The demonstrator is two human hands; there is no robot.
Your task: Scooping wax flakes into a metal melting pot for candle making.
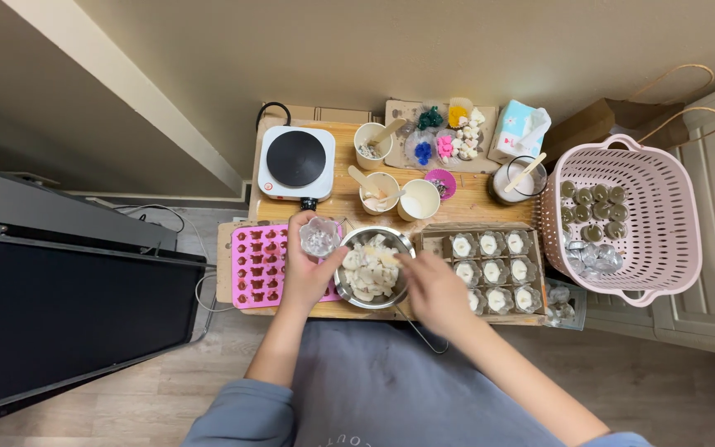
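Note:
My left hand (306,269) holds a small clear glass cup (319,237) upright beside a metal bowl (408,247) filled with pale wax chunks (368,271). Over the bowl's right rim, my right hand (432,291) hovers with fingers pinched together; whether it grips a chunk is unclear. A pink silicone mould (256,266) with small shaped cavities lies left of the bowl, partly under my left hand. Right of the bowl sits a cardboard tray (538,265) of several clear cups with white filling.
A white hot plate (295,162) stands at the back left of the small wooden table (343,203). Three paper cups, two with wooden sticks, a pink dish, coloured pieces and a tissue box sit behind. A pink basket (672,223) with jars stands to the right.

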